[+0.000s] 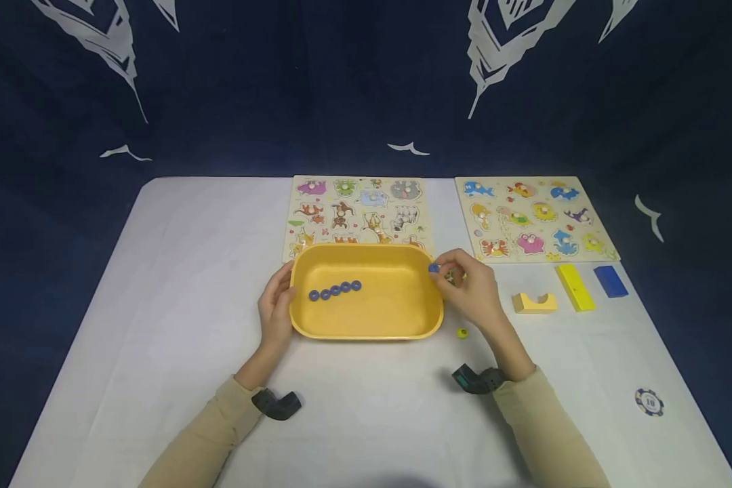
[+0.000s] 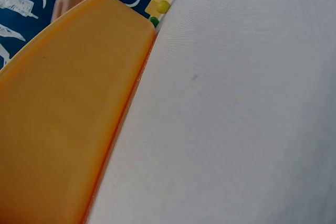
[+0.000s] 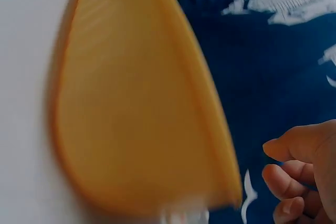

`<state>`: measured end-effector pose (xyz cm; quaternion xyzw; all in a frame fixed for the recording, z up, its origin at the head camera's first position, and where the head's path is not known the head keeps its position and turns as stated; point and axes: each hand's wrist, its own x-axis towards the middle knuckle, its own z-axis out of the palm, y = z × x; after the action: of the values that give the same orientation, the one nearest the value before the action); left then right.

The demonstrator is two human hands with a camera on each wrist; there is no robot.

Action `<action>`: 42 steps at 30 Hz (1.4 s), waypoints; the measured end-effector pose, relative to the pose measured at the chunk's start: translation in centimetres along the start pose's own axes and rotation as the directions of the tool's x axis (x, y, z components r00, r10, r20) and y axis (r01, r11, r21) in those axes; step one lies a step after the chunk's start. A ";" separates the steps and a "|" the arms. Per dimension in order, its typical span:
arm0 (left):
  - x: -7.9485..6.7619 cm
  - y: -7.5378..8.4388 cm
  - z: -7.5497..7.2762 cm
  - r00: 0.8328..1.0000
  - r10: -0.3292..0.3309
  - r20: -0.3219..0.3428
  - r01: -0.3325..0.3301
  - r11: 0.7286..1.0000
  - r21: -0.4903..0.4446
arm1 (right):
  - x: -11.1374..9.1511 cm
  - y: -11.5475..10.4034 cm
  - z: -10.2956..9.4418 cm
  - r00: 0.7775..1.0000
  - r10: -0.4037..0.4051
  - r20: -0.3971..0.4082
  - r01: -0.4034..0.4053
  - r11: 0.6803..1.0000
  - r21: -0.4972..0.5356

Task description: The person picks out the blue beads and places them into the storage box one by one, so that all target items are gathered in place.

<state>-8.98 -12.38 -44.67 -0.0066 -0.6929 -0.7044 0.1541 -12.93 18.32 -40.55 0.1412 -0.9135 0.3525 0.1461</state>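
A yellow tray (image 1: 366,329) sits at the middle of the table, with several blue ring-shaped beads (image 1: 335,291) lined up in a slanting row on its left part. My left hand (image 1: 276,313) holds the tray's left end, thumb at the rim. Over the tray's right rim, my right hand (image 1: 471,288) pinches another blue bead (image 1: 434,268) between thumb and forefinger. Small greenish beads (image 1: 450,276) lie partly hidden under that hand, and a yellow-green bead (image 1: 461,333) lies nearer the front. The right wrist view shows the right fingers (image 3: 294,142) beside the blurred tray.
Behind the tray, which overlaps its front edge, lies an animal puzzle board (image 1: 360,210). A sea-animal puzzle board (image 1: 537,220) lies at the back right. Nearby are a notched yellow block (image 1: 533,305), a long yellow block (image 1: 575,288), a blue block (image 1: 611,281) and a poker chip (image 1: 649,402).
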 end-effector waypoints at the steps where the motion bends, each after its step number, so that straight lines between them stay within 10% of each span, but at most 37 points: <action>1: 0.0 0.0 0.0 1.000 -0.002 -0.002 0.002 1.000 0.002 | 0.6 -0.6 0.3 0.999 -0.014 0.037 0.014 1.000 0.012; 13: 0.1 0.1 0.4 1.000 -0.023 0.003 0.023 1.000 -0.003 | 4.7 -3.2 5.9 0.908 -0.047 0.416 0.094 0.991 -0.093; 24: 0.1 0.2 0.2 1.000 -0.011 0.005 0.011 1.000 -0.003 | 4.7 -3.6 8.0 0.850 -0.028 0.527 0.126 0.980 -0.151; 29: 0.0 0.3 0.0 1.000 -0.012 -0.001 0.012 1.000 0.002 | 4.3 -3.8 6.8 0.891 -0.096 0.445 0.138 0.989 -0.062; 36: 0.1 0.4 -0.1 1.000 -0.022 -0.004 0.022 1.000 0.008 | 2.5 -2.5 2.5 0.985 -0.135 0.106 0.123 0.986 0.111; 42: 0.1 0.3 0.0 1.000 -0.030 -0.007 0.029 1.000 -0.004 | 0.4 1.3 -0.1 0.995 -0.003 -0.102 0.012 0.996 0.085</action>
<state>-9.00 -12.41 -44.35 0.0057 -0.6908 -0.7081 0.1460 -13.78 19.23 -41.13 0.1326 -0.8884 0.3975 0.1876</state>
